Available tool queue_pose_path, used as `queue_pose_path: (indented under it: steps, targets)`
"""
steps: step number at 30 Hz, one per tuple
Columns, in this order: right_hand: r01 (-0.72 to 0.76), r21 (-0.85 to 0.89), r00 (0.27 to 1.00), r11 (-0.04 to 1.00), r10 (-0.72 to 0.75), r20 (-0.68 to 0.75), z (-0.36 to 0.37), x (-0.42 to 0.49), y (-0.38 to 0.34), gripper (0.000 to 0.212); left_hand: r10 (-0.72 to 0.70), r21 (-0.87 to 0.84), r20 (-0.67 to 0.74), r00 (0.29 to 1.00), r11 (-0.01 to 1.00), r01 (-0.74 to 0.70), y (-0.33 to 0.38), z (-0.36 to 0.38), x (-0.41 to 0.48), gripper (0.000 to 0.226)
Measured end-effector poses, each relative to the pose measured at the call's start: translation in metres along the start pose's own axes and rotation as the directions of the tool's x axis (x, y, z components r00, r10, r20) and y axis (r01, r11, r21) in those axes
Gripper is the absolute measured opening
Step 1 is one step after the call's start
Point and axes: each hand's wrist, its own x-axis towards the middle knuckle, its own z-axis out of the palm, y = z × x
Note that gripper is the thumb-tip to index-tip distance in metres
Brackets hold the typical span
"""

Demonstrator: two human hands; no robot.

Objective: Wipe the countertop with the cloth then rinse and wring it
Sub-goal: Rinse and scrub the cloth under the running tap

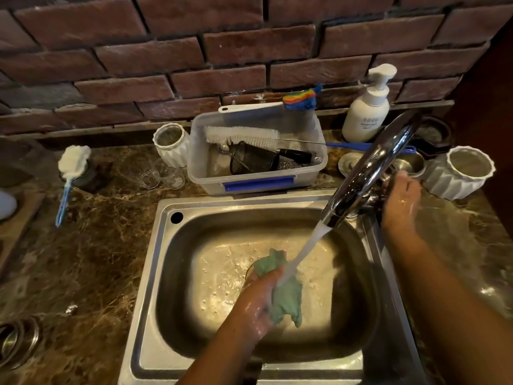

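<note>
Lengthwise, the green cloth (287,300) runs near-to-far under the tap (369,168) stream, left hand (258,298) fingers curled round its middle; right hand (399,201) touches the tap base, its finger state unclear

Dim warm light, wide-angle edge distortion

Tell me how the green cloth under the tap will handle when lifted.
Probably floppy: the green cloth droops in folds from the left hand. Likely heavy for its size and dripping, since the water stream runs onto it.
</note>
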Motion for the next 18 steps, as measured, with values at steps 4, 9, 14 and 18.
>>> queue_pose_path:
  steps: [4,9,14,18]
  targets:
    - [-0.250,0.389,0.960,0.887,0.174,0.220,0.006,0.012,0.002,0.050,-0.008,-0.082,0.044,0.999,0.997,0.011,-0.003,-0.001,0.001,0.048]
    - [-0.233,0.290,0.964,0.928,0.180,0.197,0.009,0.021,0.009,0.076,-0.044,-0.024,-0.020,0.999,0.999,0.044,-0.007,-0.003,0.008,0.066]
    - [-0.168,0.164,0.985,0.972,0.161,0.056,0.013,0.018,0.006,0.074,-0.036,-0.050,-0.017,0.999,0.998,0.036,-0.006,-0.003,0.009,0.057]
    - [-0.023,-0.092,0.993,0.996,0.012,-0.113,0.017,0.015,0.005,0.066,-0.025,-0.045,0.028,0.999,0.999,0.026,-0.005,-0.004,0.009,0.047]
